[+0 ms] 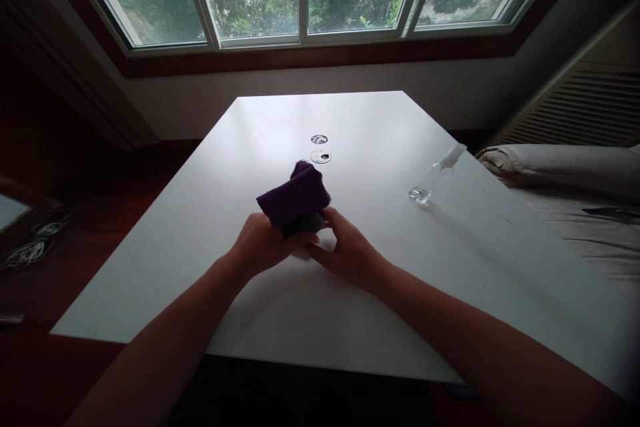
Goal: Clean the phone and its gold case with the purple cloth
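A folded dark purple cloth (295, 197) is held up over the near middle of the white table (380, 333). My left hand (263, 243) is closed round the cloth's lower left side, its thumb stretched along the underside. Just below the cloth shows a dark grey, rounded object (314, 221), whose kind I cannot make out. From the other side, my right hand (347, 247) has thumb and fingers curled in a pinch at that grey object's right edge. The cloth and the left hand hide most of it.
A clear bottle with a whitish spray top (433, 180) stands on the table's right side. Two round fittings (321, 157) are set into the tabletop beyond my hands. To the right lies light bedding (560, 200); cables (30, 252) lie on the floor at left. Windows close off the back.
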`<state>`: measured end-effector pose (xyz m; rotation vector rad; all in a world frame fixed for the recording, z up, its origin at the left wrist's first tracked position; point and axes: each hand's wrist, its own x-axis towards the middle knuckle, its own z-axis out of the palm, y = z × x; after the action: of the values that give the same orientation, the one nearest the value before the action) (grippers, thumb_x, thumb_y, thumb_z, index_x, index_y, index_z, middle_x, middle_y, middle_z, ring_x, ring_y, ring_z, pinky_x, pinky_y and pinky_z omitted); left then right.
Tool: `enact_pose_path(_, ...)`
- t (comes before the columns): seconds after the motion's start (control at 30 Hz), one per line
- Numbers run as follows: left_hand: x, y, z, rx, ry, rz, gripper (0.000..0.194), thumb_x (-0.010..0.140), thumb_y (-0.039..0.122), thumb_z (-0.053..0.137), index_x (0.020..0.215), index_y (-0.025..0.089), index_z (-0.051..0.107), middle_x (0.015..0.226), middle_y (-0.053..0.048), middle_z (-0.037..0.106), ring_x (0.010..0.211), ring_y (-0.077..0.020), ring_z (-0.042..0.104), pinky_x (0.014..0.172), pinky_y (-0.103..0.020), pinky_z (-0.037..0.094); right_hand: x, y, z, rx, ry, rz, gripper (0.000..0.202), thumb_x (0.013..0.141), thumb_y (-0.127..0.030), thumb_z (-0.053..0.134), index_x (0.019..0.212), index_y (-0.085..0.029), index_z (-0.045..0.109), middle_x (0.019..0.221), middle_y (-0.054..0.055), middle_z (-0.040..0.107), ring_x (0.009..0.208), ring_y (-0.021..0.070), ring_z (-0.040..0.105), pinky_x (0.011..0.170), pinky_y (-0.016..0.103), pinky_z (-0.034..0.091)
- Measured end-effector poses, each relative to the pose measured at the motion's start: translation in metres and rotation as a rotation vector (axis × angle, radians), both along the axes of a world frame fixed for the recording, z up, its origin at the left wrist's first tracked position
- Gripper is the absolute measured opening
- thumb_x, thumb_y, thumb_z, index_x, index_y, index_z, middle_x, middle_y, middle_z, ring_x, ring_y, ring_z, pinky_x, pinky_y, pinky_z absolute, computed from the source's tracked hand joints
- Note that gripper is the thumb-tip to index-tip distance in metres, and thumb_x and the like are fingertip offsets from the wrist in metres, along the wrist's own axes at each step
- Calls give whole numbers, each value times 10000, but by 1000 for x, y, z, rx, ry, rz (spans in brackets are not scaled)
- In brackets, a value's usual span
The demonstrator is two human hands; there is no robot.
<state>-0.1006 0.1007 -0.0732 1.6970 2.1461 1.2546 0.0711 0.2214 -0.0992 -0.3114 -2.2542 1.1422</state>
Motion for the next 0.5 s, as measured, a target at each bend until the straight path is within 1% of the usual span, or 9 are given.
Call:
enact_pose_path(0.03, 0, 0, -1, -13, 31, -46, 341, 713, 504, 841, 915, 233, 797, 805, -54, 756, 824, -313, 714, 714, -362, 501, 0, 1, -2, -26, -9, 7, 433, 857, -303, 738, 1256, -224, 589, 1118, 82, 720, 960, 258, 692, 806, 385, 573)
enact_pose_path(0.1, -1, 0, -4, -60, 76, -141, 251, 766, 470, 811, 854, 235, 803, 796, -38, 765, 792, -281, 718, 714, -349, 502, 0, 2, -4, -70, 2, 20, 206, 863, -272, 727, 1050, -212, 664, 906, 29, 742, 782, 207, 682, 688, 313, 542)
enact_pose_path(0.17, -2, 0, -7, -84, 21, -182, 133, 802, 379, 789, 799, 248, 805, 775, -8, 769, 762, -238, 718, 709, -321, 499, 0, 3, -5, -110, 32, 19, 75, 872, -254, 720, 915, -207, 680, 782, -4, 723, 691, 172, 651, 641, 278, 507)
enact_pose_path(0.2, -3, 1, -8, -97, -10, -181, 95, 810, 332, 775, 768, 251, 802, 752, 5, 764, 738, -219, 713, 699, -307, 494, 0, 2, -4, -128, 45, 3, 63, 880, -257, 716, 890, -205, 681, 753, -13, 713, 672, 162, 639, 632, 269, 495)
enact_pose_path(0.27, -4, 2, -7, -115, -60, -147, 105, 804, 265, 754, 706, 241, 783, 699, 15, 739, 679, -186, 683, 664, -289, 479, 0, 1, -1, -153, 75, -56, 87, 892, -284, 715, 909, -204, 688, 754, -18, 706, 679, 157, 631, 635, 261, 484)
enact_pose_path(0.33, -6, 3, -6, -129, -111, -110, 101, 782, 247, 751, 684, 221, 750, 673, 15, 707, 625, -160, 633, 617, -275, 459, 0, 1, 2, -163, 102, -122, 135, 891, -320, 726, 949, -203, 693, 784, -15, 711, 705, 160, 633, 648, 260, 482)
enact_pose_path(0.4, -10, 4, -5, -133, -168, -92, 94, 765, 289, 769, 747, 209, 722, 716, 9, 697, 609, -147, 592, 576, -265, 445, 1, 4, 4, -163, 119, -166, 173, 888, -354, 731, 959, -200, 696, 791, -12, 711, 708, 163, 631, 648, 262, 478)
enact_pose_path(0.47, -16, 5, -4, -85, -198, -92, 237, 784, 404, 767, 901, 207, 707, 827, -17, 707, 648, -155, 592, 564, -264, 454, 2, 9, 5, -147, 123, -209, 205, 883, -381, 731, 959, -193, 700, 773, -10, 701, 691, 166, 620, 631, 266, 467)
enact_pose_path(0.5, -19, 6, -4, -23, -201, -88, 336, 814, 484, 736, 1001, 208, 692, 900, -39, 708, 685, -164, 603, 573, -270, 469, 2, 13, 5, -134, 122, -230, 219, 880, -391, 732, 960, -189, 703, 765, -9, 698, 685, 168, 616, 624, 268, 462)
